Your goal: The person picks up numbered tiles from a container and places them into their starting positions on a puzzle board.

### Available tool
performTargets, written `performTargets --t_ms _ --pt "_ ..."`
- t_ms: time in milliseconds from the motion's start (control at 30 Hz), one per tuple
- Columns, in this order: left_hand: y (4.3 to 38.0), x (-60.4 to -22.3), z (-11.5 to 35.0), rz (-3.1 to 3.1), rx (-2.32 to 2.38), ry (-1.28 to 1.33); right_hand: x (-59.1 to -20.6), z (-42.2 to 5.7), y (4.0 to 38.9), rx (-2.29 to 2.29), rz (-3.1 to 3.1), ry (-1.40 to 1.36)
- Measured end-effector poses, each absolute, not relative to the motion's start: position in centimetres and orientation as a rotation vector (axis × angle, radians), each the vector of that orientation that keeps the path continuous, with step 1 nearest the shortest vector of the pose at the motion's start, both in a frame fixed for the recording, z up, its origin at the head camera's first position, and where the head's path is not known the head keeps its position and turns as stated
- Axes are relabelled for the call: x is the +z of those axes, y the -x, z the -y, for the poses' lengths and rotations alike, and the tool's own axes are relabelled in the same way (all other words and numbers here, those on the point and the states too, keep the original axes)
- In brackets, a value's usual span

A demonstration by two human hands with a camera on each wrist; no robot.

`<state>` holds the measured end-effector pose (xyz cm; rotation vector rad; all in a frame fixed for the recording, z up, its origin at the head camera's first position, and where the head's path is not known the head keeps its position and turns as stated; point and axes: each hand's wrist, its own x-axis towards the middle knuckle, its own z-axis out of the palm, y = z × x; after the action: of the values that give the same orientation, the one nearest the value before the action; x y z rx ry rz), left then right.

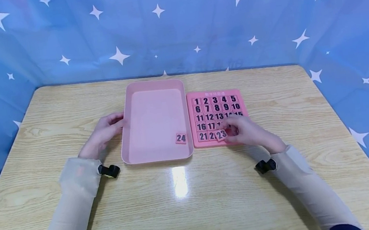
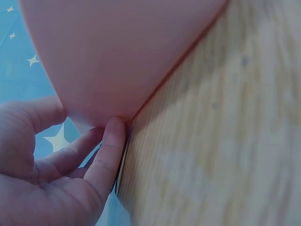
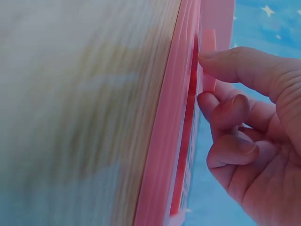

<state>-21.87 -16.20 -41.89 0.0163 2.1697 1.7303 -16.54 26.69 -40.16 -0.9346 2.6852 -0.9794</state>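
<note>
A pink square number tile marked 23 (image 1: pixel 221 135) is pinched between the thumb and fingers of my right hand (image 1: pixel 243 130), tilted over the bottom row of the pink number puzzle board (image 1: pixel 196 143). In the right wrist view, the tile (image 3: pixel 209 40) shows edge-on close over the board. Rows of numbered tiles fill much of the board; the hand hides some at the lower right. My left hand (image 1: pixel 105 131) touches the outer left wall of a pink tray (image 1: pixel 126 137), fingertips against its side (image 2: pixel 117 56). One loose tile marked 24 (image 1: pixel 181 138) lies in the tray's lower right corner.
Tray and board stand side by side on a light wood table (image 1: pixel 184 222). A blue curtain with white stars (image 1: pixel 160 29) hangs behind the table's far edge and along its sides. Small black cameras (image 1: pixel 109 171) sit on both wrists.
</note>
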Motion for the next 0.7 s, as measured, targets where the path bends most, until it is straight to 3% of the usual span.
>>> performTargets --t_ms 700 --pt "21.7 -41.6 16.0 -2.176 1.707 0.002 -39.8 -26.9 15.2 -0.958 -2.750 0.549"
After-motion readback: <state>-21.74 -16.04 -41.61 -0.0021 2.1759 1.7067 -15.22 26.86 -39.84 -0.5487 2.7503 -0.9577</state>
